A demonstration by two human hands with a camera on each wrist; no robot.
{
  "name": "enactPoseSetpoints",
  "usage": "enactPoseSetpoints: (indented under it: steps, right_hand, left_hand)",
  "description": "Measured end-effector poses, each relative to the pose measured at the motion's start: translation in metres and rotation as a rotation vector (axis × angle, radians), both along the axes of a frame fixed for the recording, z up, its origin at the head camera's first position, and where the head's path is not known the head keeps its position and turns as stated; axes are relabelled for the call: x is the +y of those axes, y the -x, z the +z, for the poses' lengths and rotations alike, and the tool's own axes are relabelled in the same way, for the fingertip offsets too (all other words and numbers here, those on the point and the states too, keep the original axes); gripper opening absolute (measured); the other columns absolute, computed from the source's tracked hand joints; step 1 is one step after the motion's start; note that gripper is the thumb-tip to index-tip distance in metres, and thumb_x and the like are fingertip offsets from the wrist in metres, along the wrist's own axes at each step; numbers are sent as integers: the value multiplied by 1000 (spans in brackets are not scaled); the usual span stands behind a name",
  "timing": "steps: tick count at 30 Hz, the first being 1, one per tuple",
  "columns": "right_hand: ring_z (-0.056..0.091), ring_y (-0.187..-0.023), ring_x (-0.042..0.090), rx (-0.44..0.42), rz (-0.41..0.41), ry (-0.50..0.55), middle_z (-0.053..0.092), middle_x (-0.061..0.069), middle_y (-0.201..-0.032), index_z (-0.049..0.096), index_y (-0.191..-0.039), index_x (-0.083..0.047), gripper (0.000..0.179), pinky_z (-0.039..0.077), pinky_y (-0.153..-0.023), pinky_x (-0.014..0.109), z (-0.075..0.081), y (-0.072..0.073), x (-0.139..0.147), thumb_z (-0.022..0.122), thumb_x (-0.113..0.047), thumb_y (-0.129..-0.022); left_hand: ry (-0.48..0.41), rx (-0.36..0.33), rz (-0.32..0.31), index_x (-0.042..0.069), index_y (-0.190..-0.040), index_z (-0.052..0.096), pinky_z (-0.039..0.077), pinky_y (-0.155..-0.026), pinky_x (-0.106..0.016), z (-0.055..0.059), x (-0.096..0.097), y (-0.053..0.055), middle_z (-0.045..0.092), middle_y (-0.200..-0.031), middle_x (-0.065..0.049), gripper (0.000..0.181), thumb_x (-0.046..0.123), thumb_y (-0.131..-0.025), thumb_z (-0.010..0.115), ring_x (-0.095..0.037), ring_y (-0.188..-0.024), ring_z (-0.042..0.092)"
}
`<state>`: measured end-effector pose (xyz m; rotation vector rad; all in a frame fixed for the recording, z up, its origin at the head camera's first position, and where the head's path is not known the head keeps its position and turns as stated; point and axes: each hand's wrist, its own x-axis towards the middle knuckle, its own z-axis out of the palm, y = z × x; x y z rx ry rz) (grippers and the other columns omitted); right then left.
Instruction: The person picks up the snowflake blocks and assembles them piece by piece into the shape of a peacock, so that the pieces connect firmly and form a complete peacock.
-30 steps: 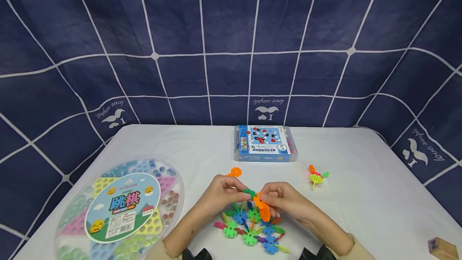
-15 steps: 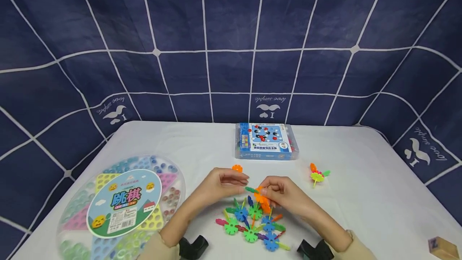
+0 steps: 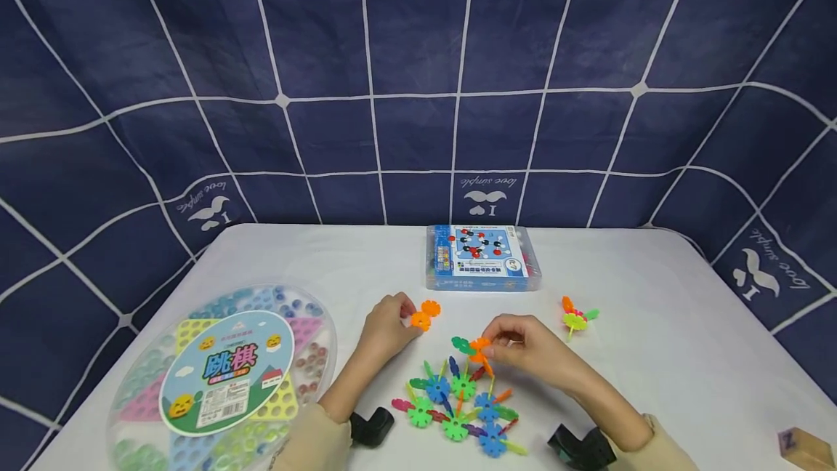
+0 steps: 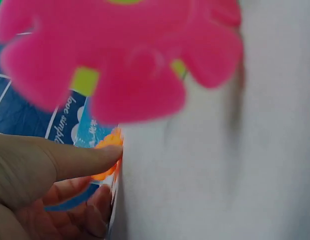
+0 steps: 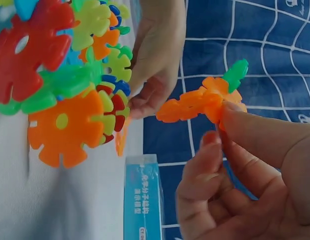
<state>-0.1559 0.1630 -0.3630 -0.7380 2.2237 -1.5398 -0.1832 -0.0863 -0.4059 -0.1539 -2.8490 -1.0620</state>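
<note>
My left hand (image 3: pixel 386 325) pinches an orange snowflake-shaped building disc (image 3: pixel 421 321), one of two orange discs touching on the white table. The left wrist view has the thumb (image 4: pixel 102 159) on its face and the other fingers behind. My right hand (image 3: pixel 532 347) pinches a few joined orange discs (image 5: pixel 187 106) with a green disc (image 5: pixel 236 75) slotted on one side. Just below, a flat build of linked discs (image 3: pixel 455 428) in green, blue, red and yellow lies on the table. A pink disc (image 4: pixel 125 60) looms large and blurred in the left wrist view.
A clear-cased box (image 3: pixel 485 260) with a molecule picture lies at the back. The round Chinese checkers set (image 3: pixel 225 369) covers the left side. A small disc build (image 3: pixel 575 321) stands to the right; a wooden block (image 3: pixel 806 449) sits at the lower right corner.
My left hand has let go of the green disc, moved up and left, and taken hold of a loose orange disc. The right hand keeps its joined pieces, now slightly higher.
</note>
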Motion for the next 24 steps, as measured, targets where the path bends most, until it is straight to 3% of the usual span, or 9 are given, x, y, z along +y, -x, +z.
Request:
enactPoseSetpoints:
  steps: [4, 7, 10, 12, 14, 19, 24]
  right_hand:
    - [52, -71, 19, 38, -14, -22, 59, 5, -80, 64, -91, -2, 7, 47, -59, 25, 0, 1, -1, 66, -8, -87]
    - [54, -68, 22, 18, -13, -11, 61, 9, -78, 65, -90, -1, 7, 47, -58, 24, -1, 1, -2, 66, -7, -86]
    - [54, -65, 24, -41, -13, 21, 62, 17, -78, 66, -90, 2, 9, 47, -57, 25, -2, 1, -2, 66, -7, -87]
    - [53, -63, 23, -78, -11, 44, 62, 20, -78, 66, -89, 3, 11, 47, -57, 25, -3, 0, -3, 66, -8, -87]
    - [54, -63, 21, -94, 2, 60, 63, 19, -79, 66, -89, 4, 12, 47, -57, 25, -3, -1, -3, 65, -8, -88]
    - [54, -64, 20, -91, 75, 88, 64, 13, -80, 64, -88, 4, 13, 47, -59, 25, -2, -3, -7, 63, -9, -90]
    - [51, -62, 18, -145, 101, 122, 60, 21, -78, 59, -88, 6, 14, 44, -54, 22, -2, -5, -10, 63, -8, -90]
  left_hand:
    - [-61, 5, -9, 8, -81, 59, 43, -53, -26, 0, -7, 1, 53, -68, 1, 23, 4, -71, 79, -13, -59, 48]
    - [-186, 2, -60, 4, -81, 63, 46, -54, -25, 3, -12, 4, 56, -68, 1, 16, 1, -74, 77, -14, -59, 51]
    - [-438, -70, -167, -3, -88, 67, 53, -62, -31, 10, -12, 3, 63, -76, -6, 9, -1, -80, 71, -24, -67, 60]
    - [-605, -157, -260, -7, -94, 67, 54, -68, -36, 18, -7, -1, 66, -83, -9, 13, 2, -85, 67, -33, -77, 61]
    - [-690, -240, -355, -7, -99, 67, 53, -74, -38, 25, 0, -5, 67, -88, -9, 18, 7, -88, 65, -38, -84, 60]
    - [-723, -328, -512, -4, -102, 68, 53, -77, -35, 34, 14, -14, 67, -91, -8, 18, 8, -88, 65, -28, -81, 63]
    - [-766, -348, -543, -4, -105, 66, 54, -76, -38, 33, 18, -17, 67, -92, -10, 20, 5, -87, 66, -20, -78, 65]
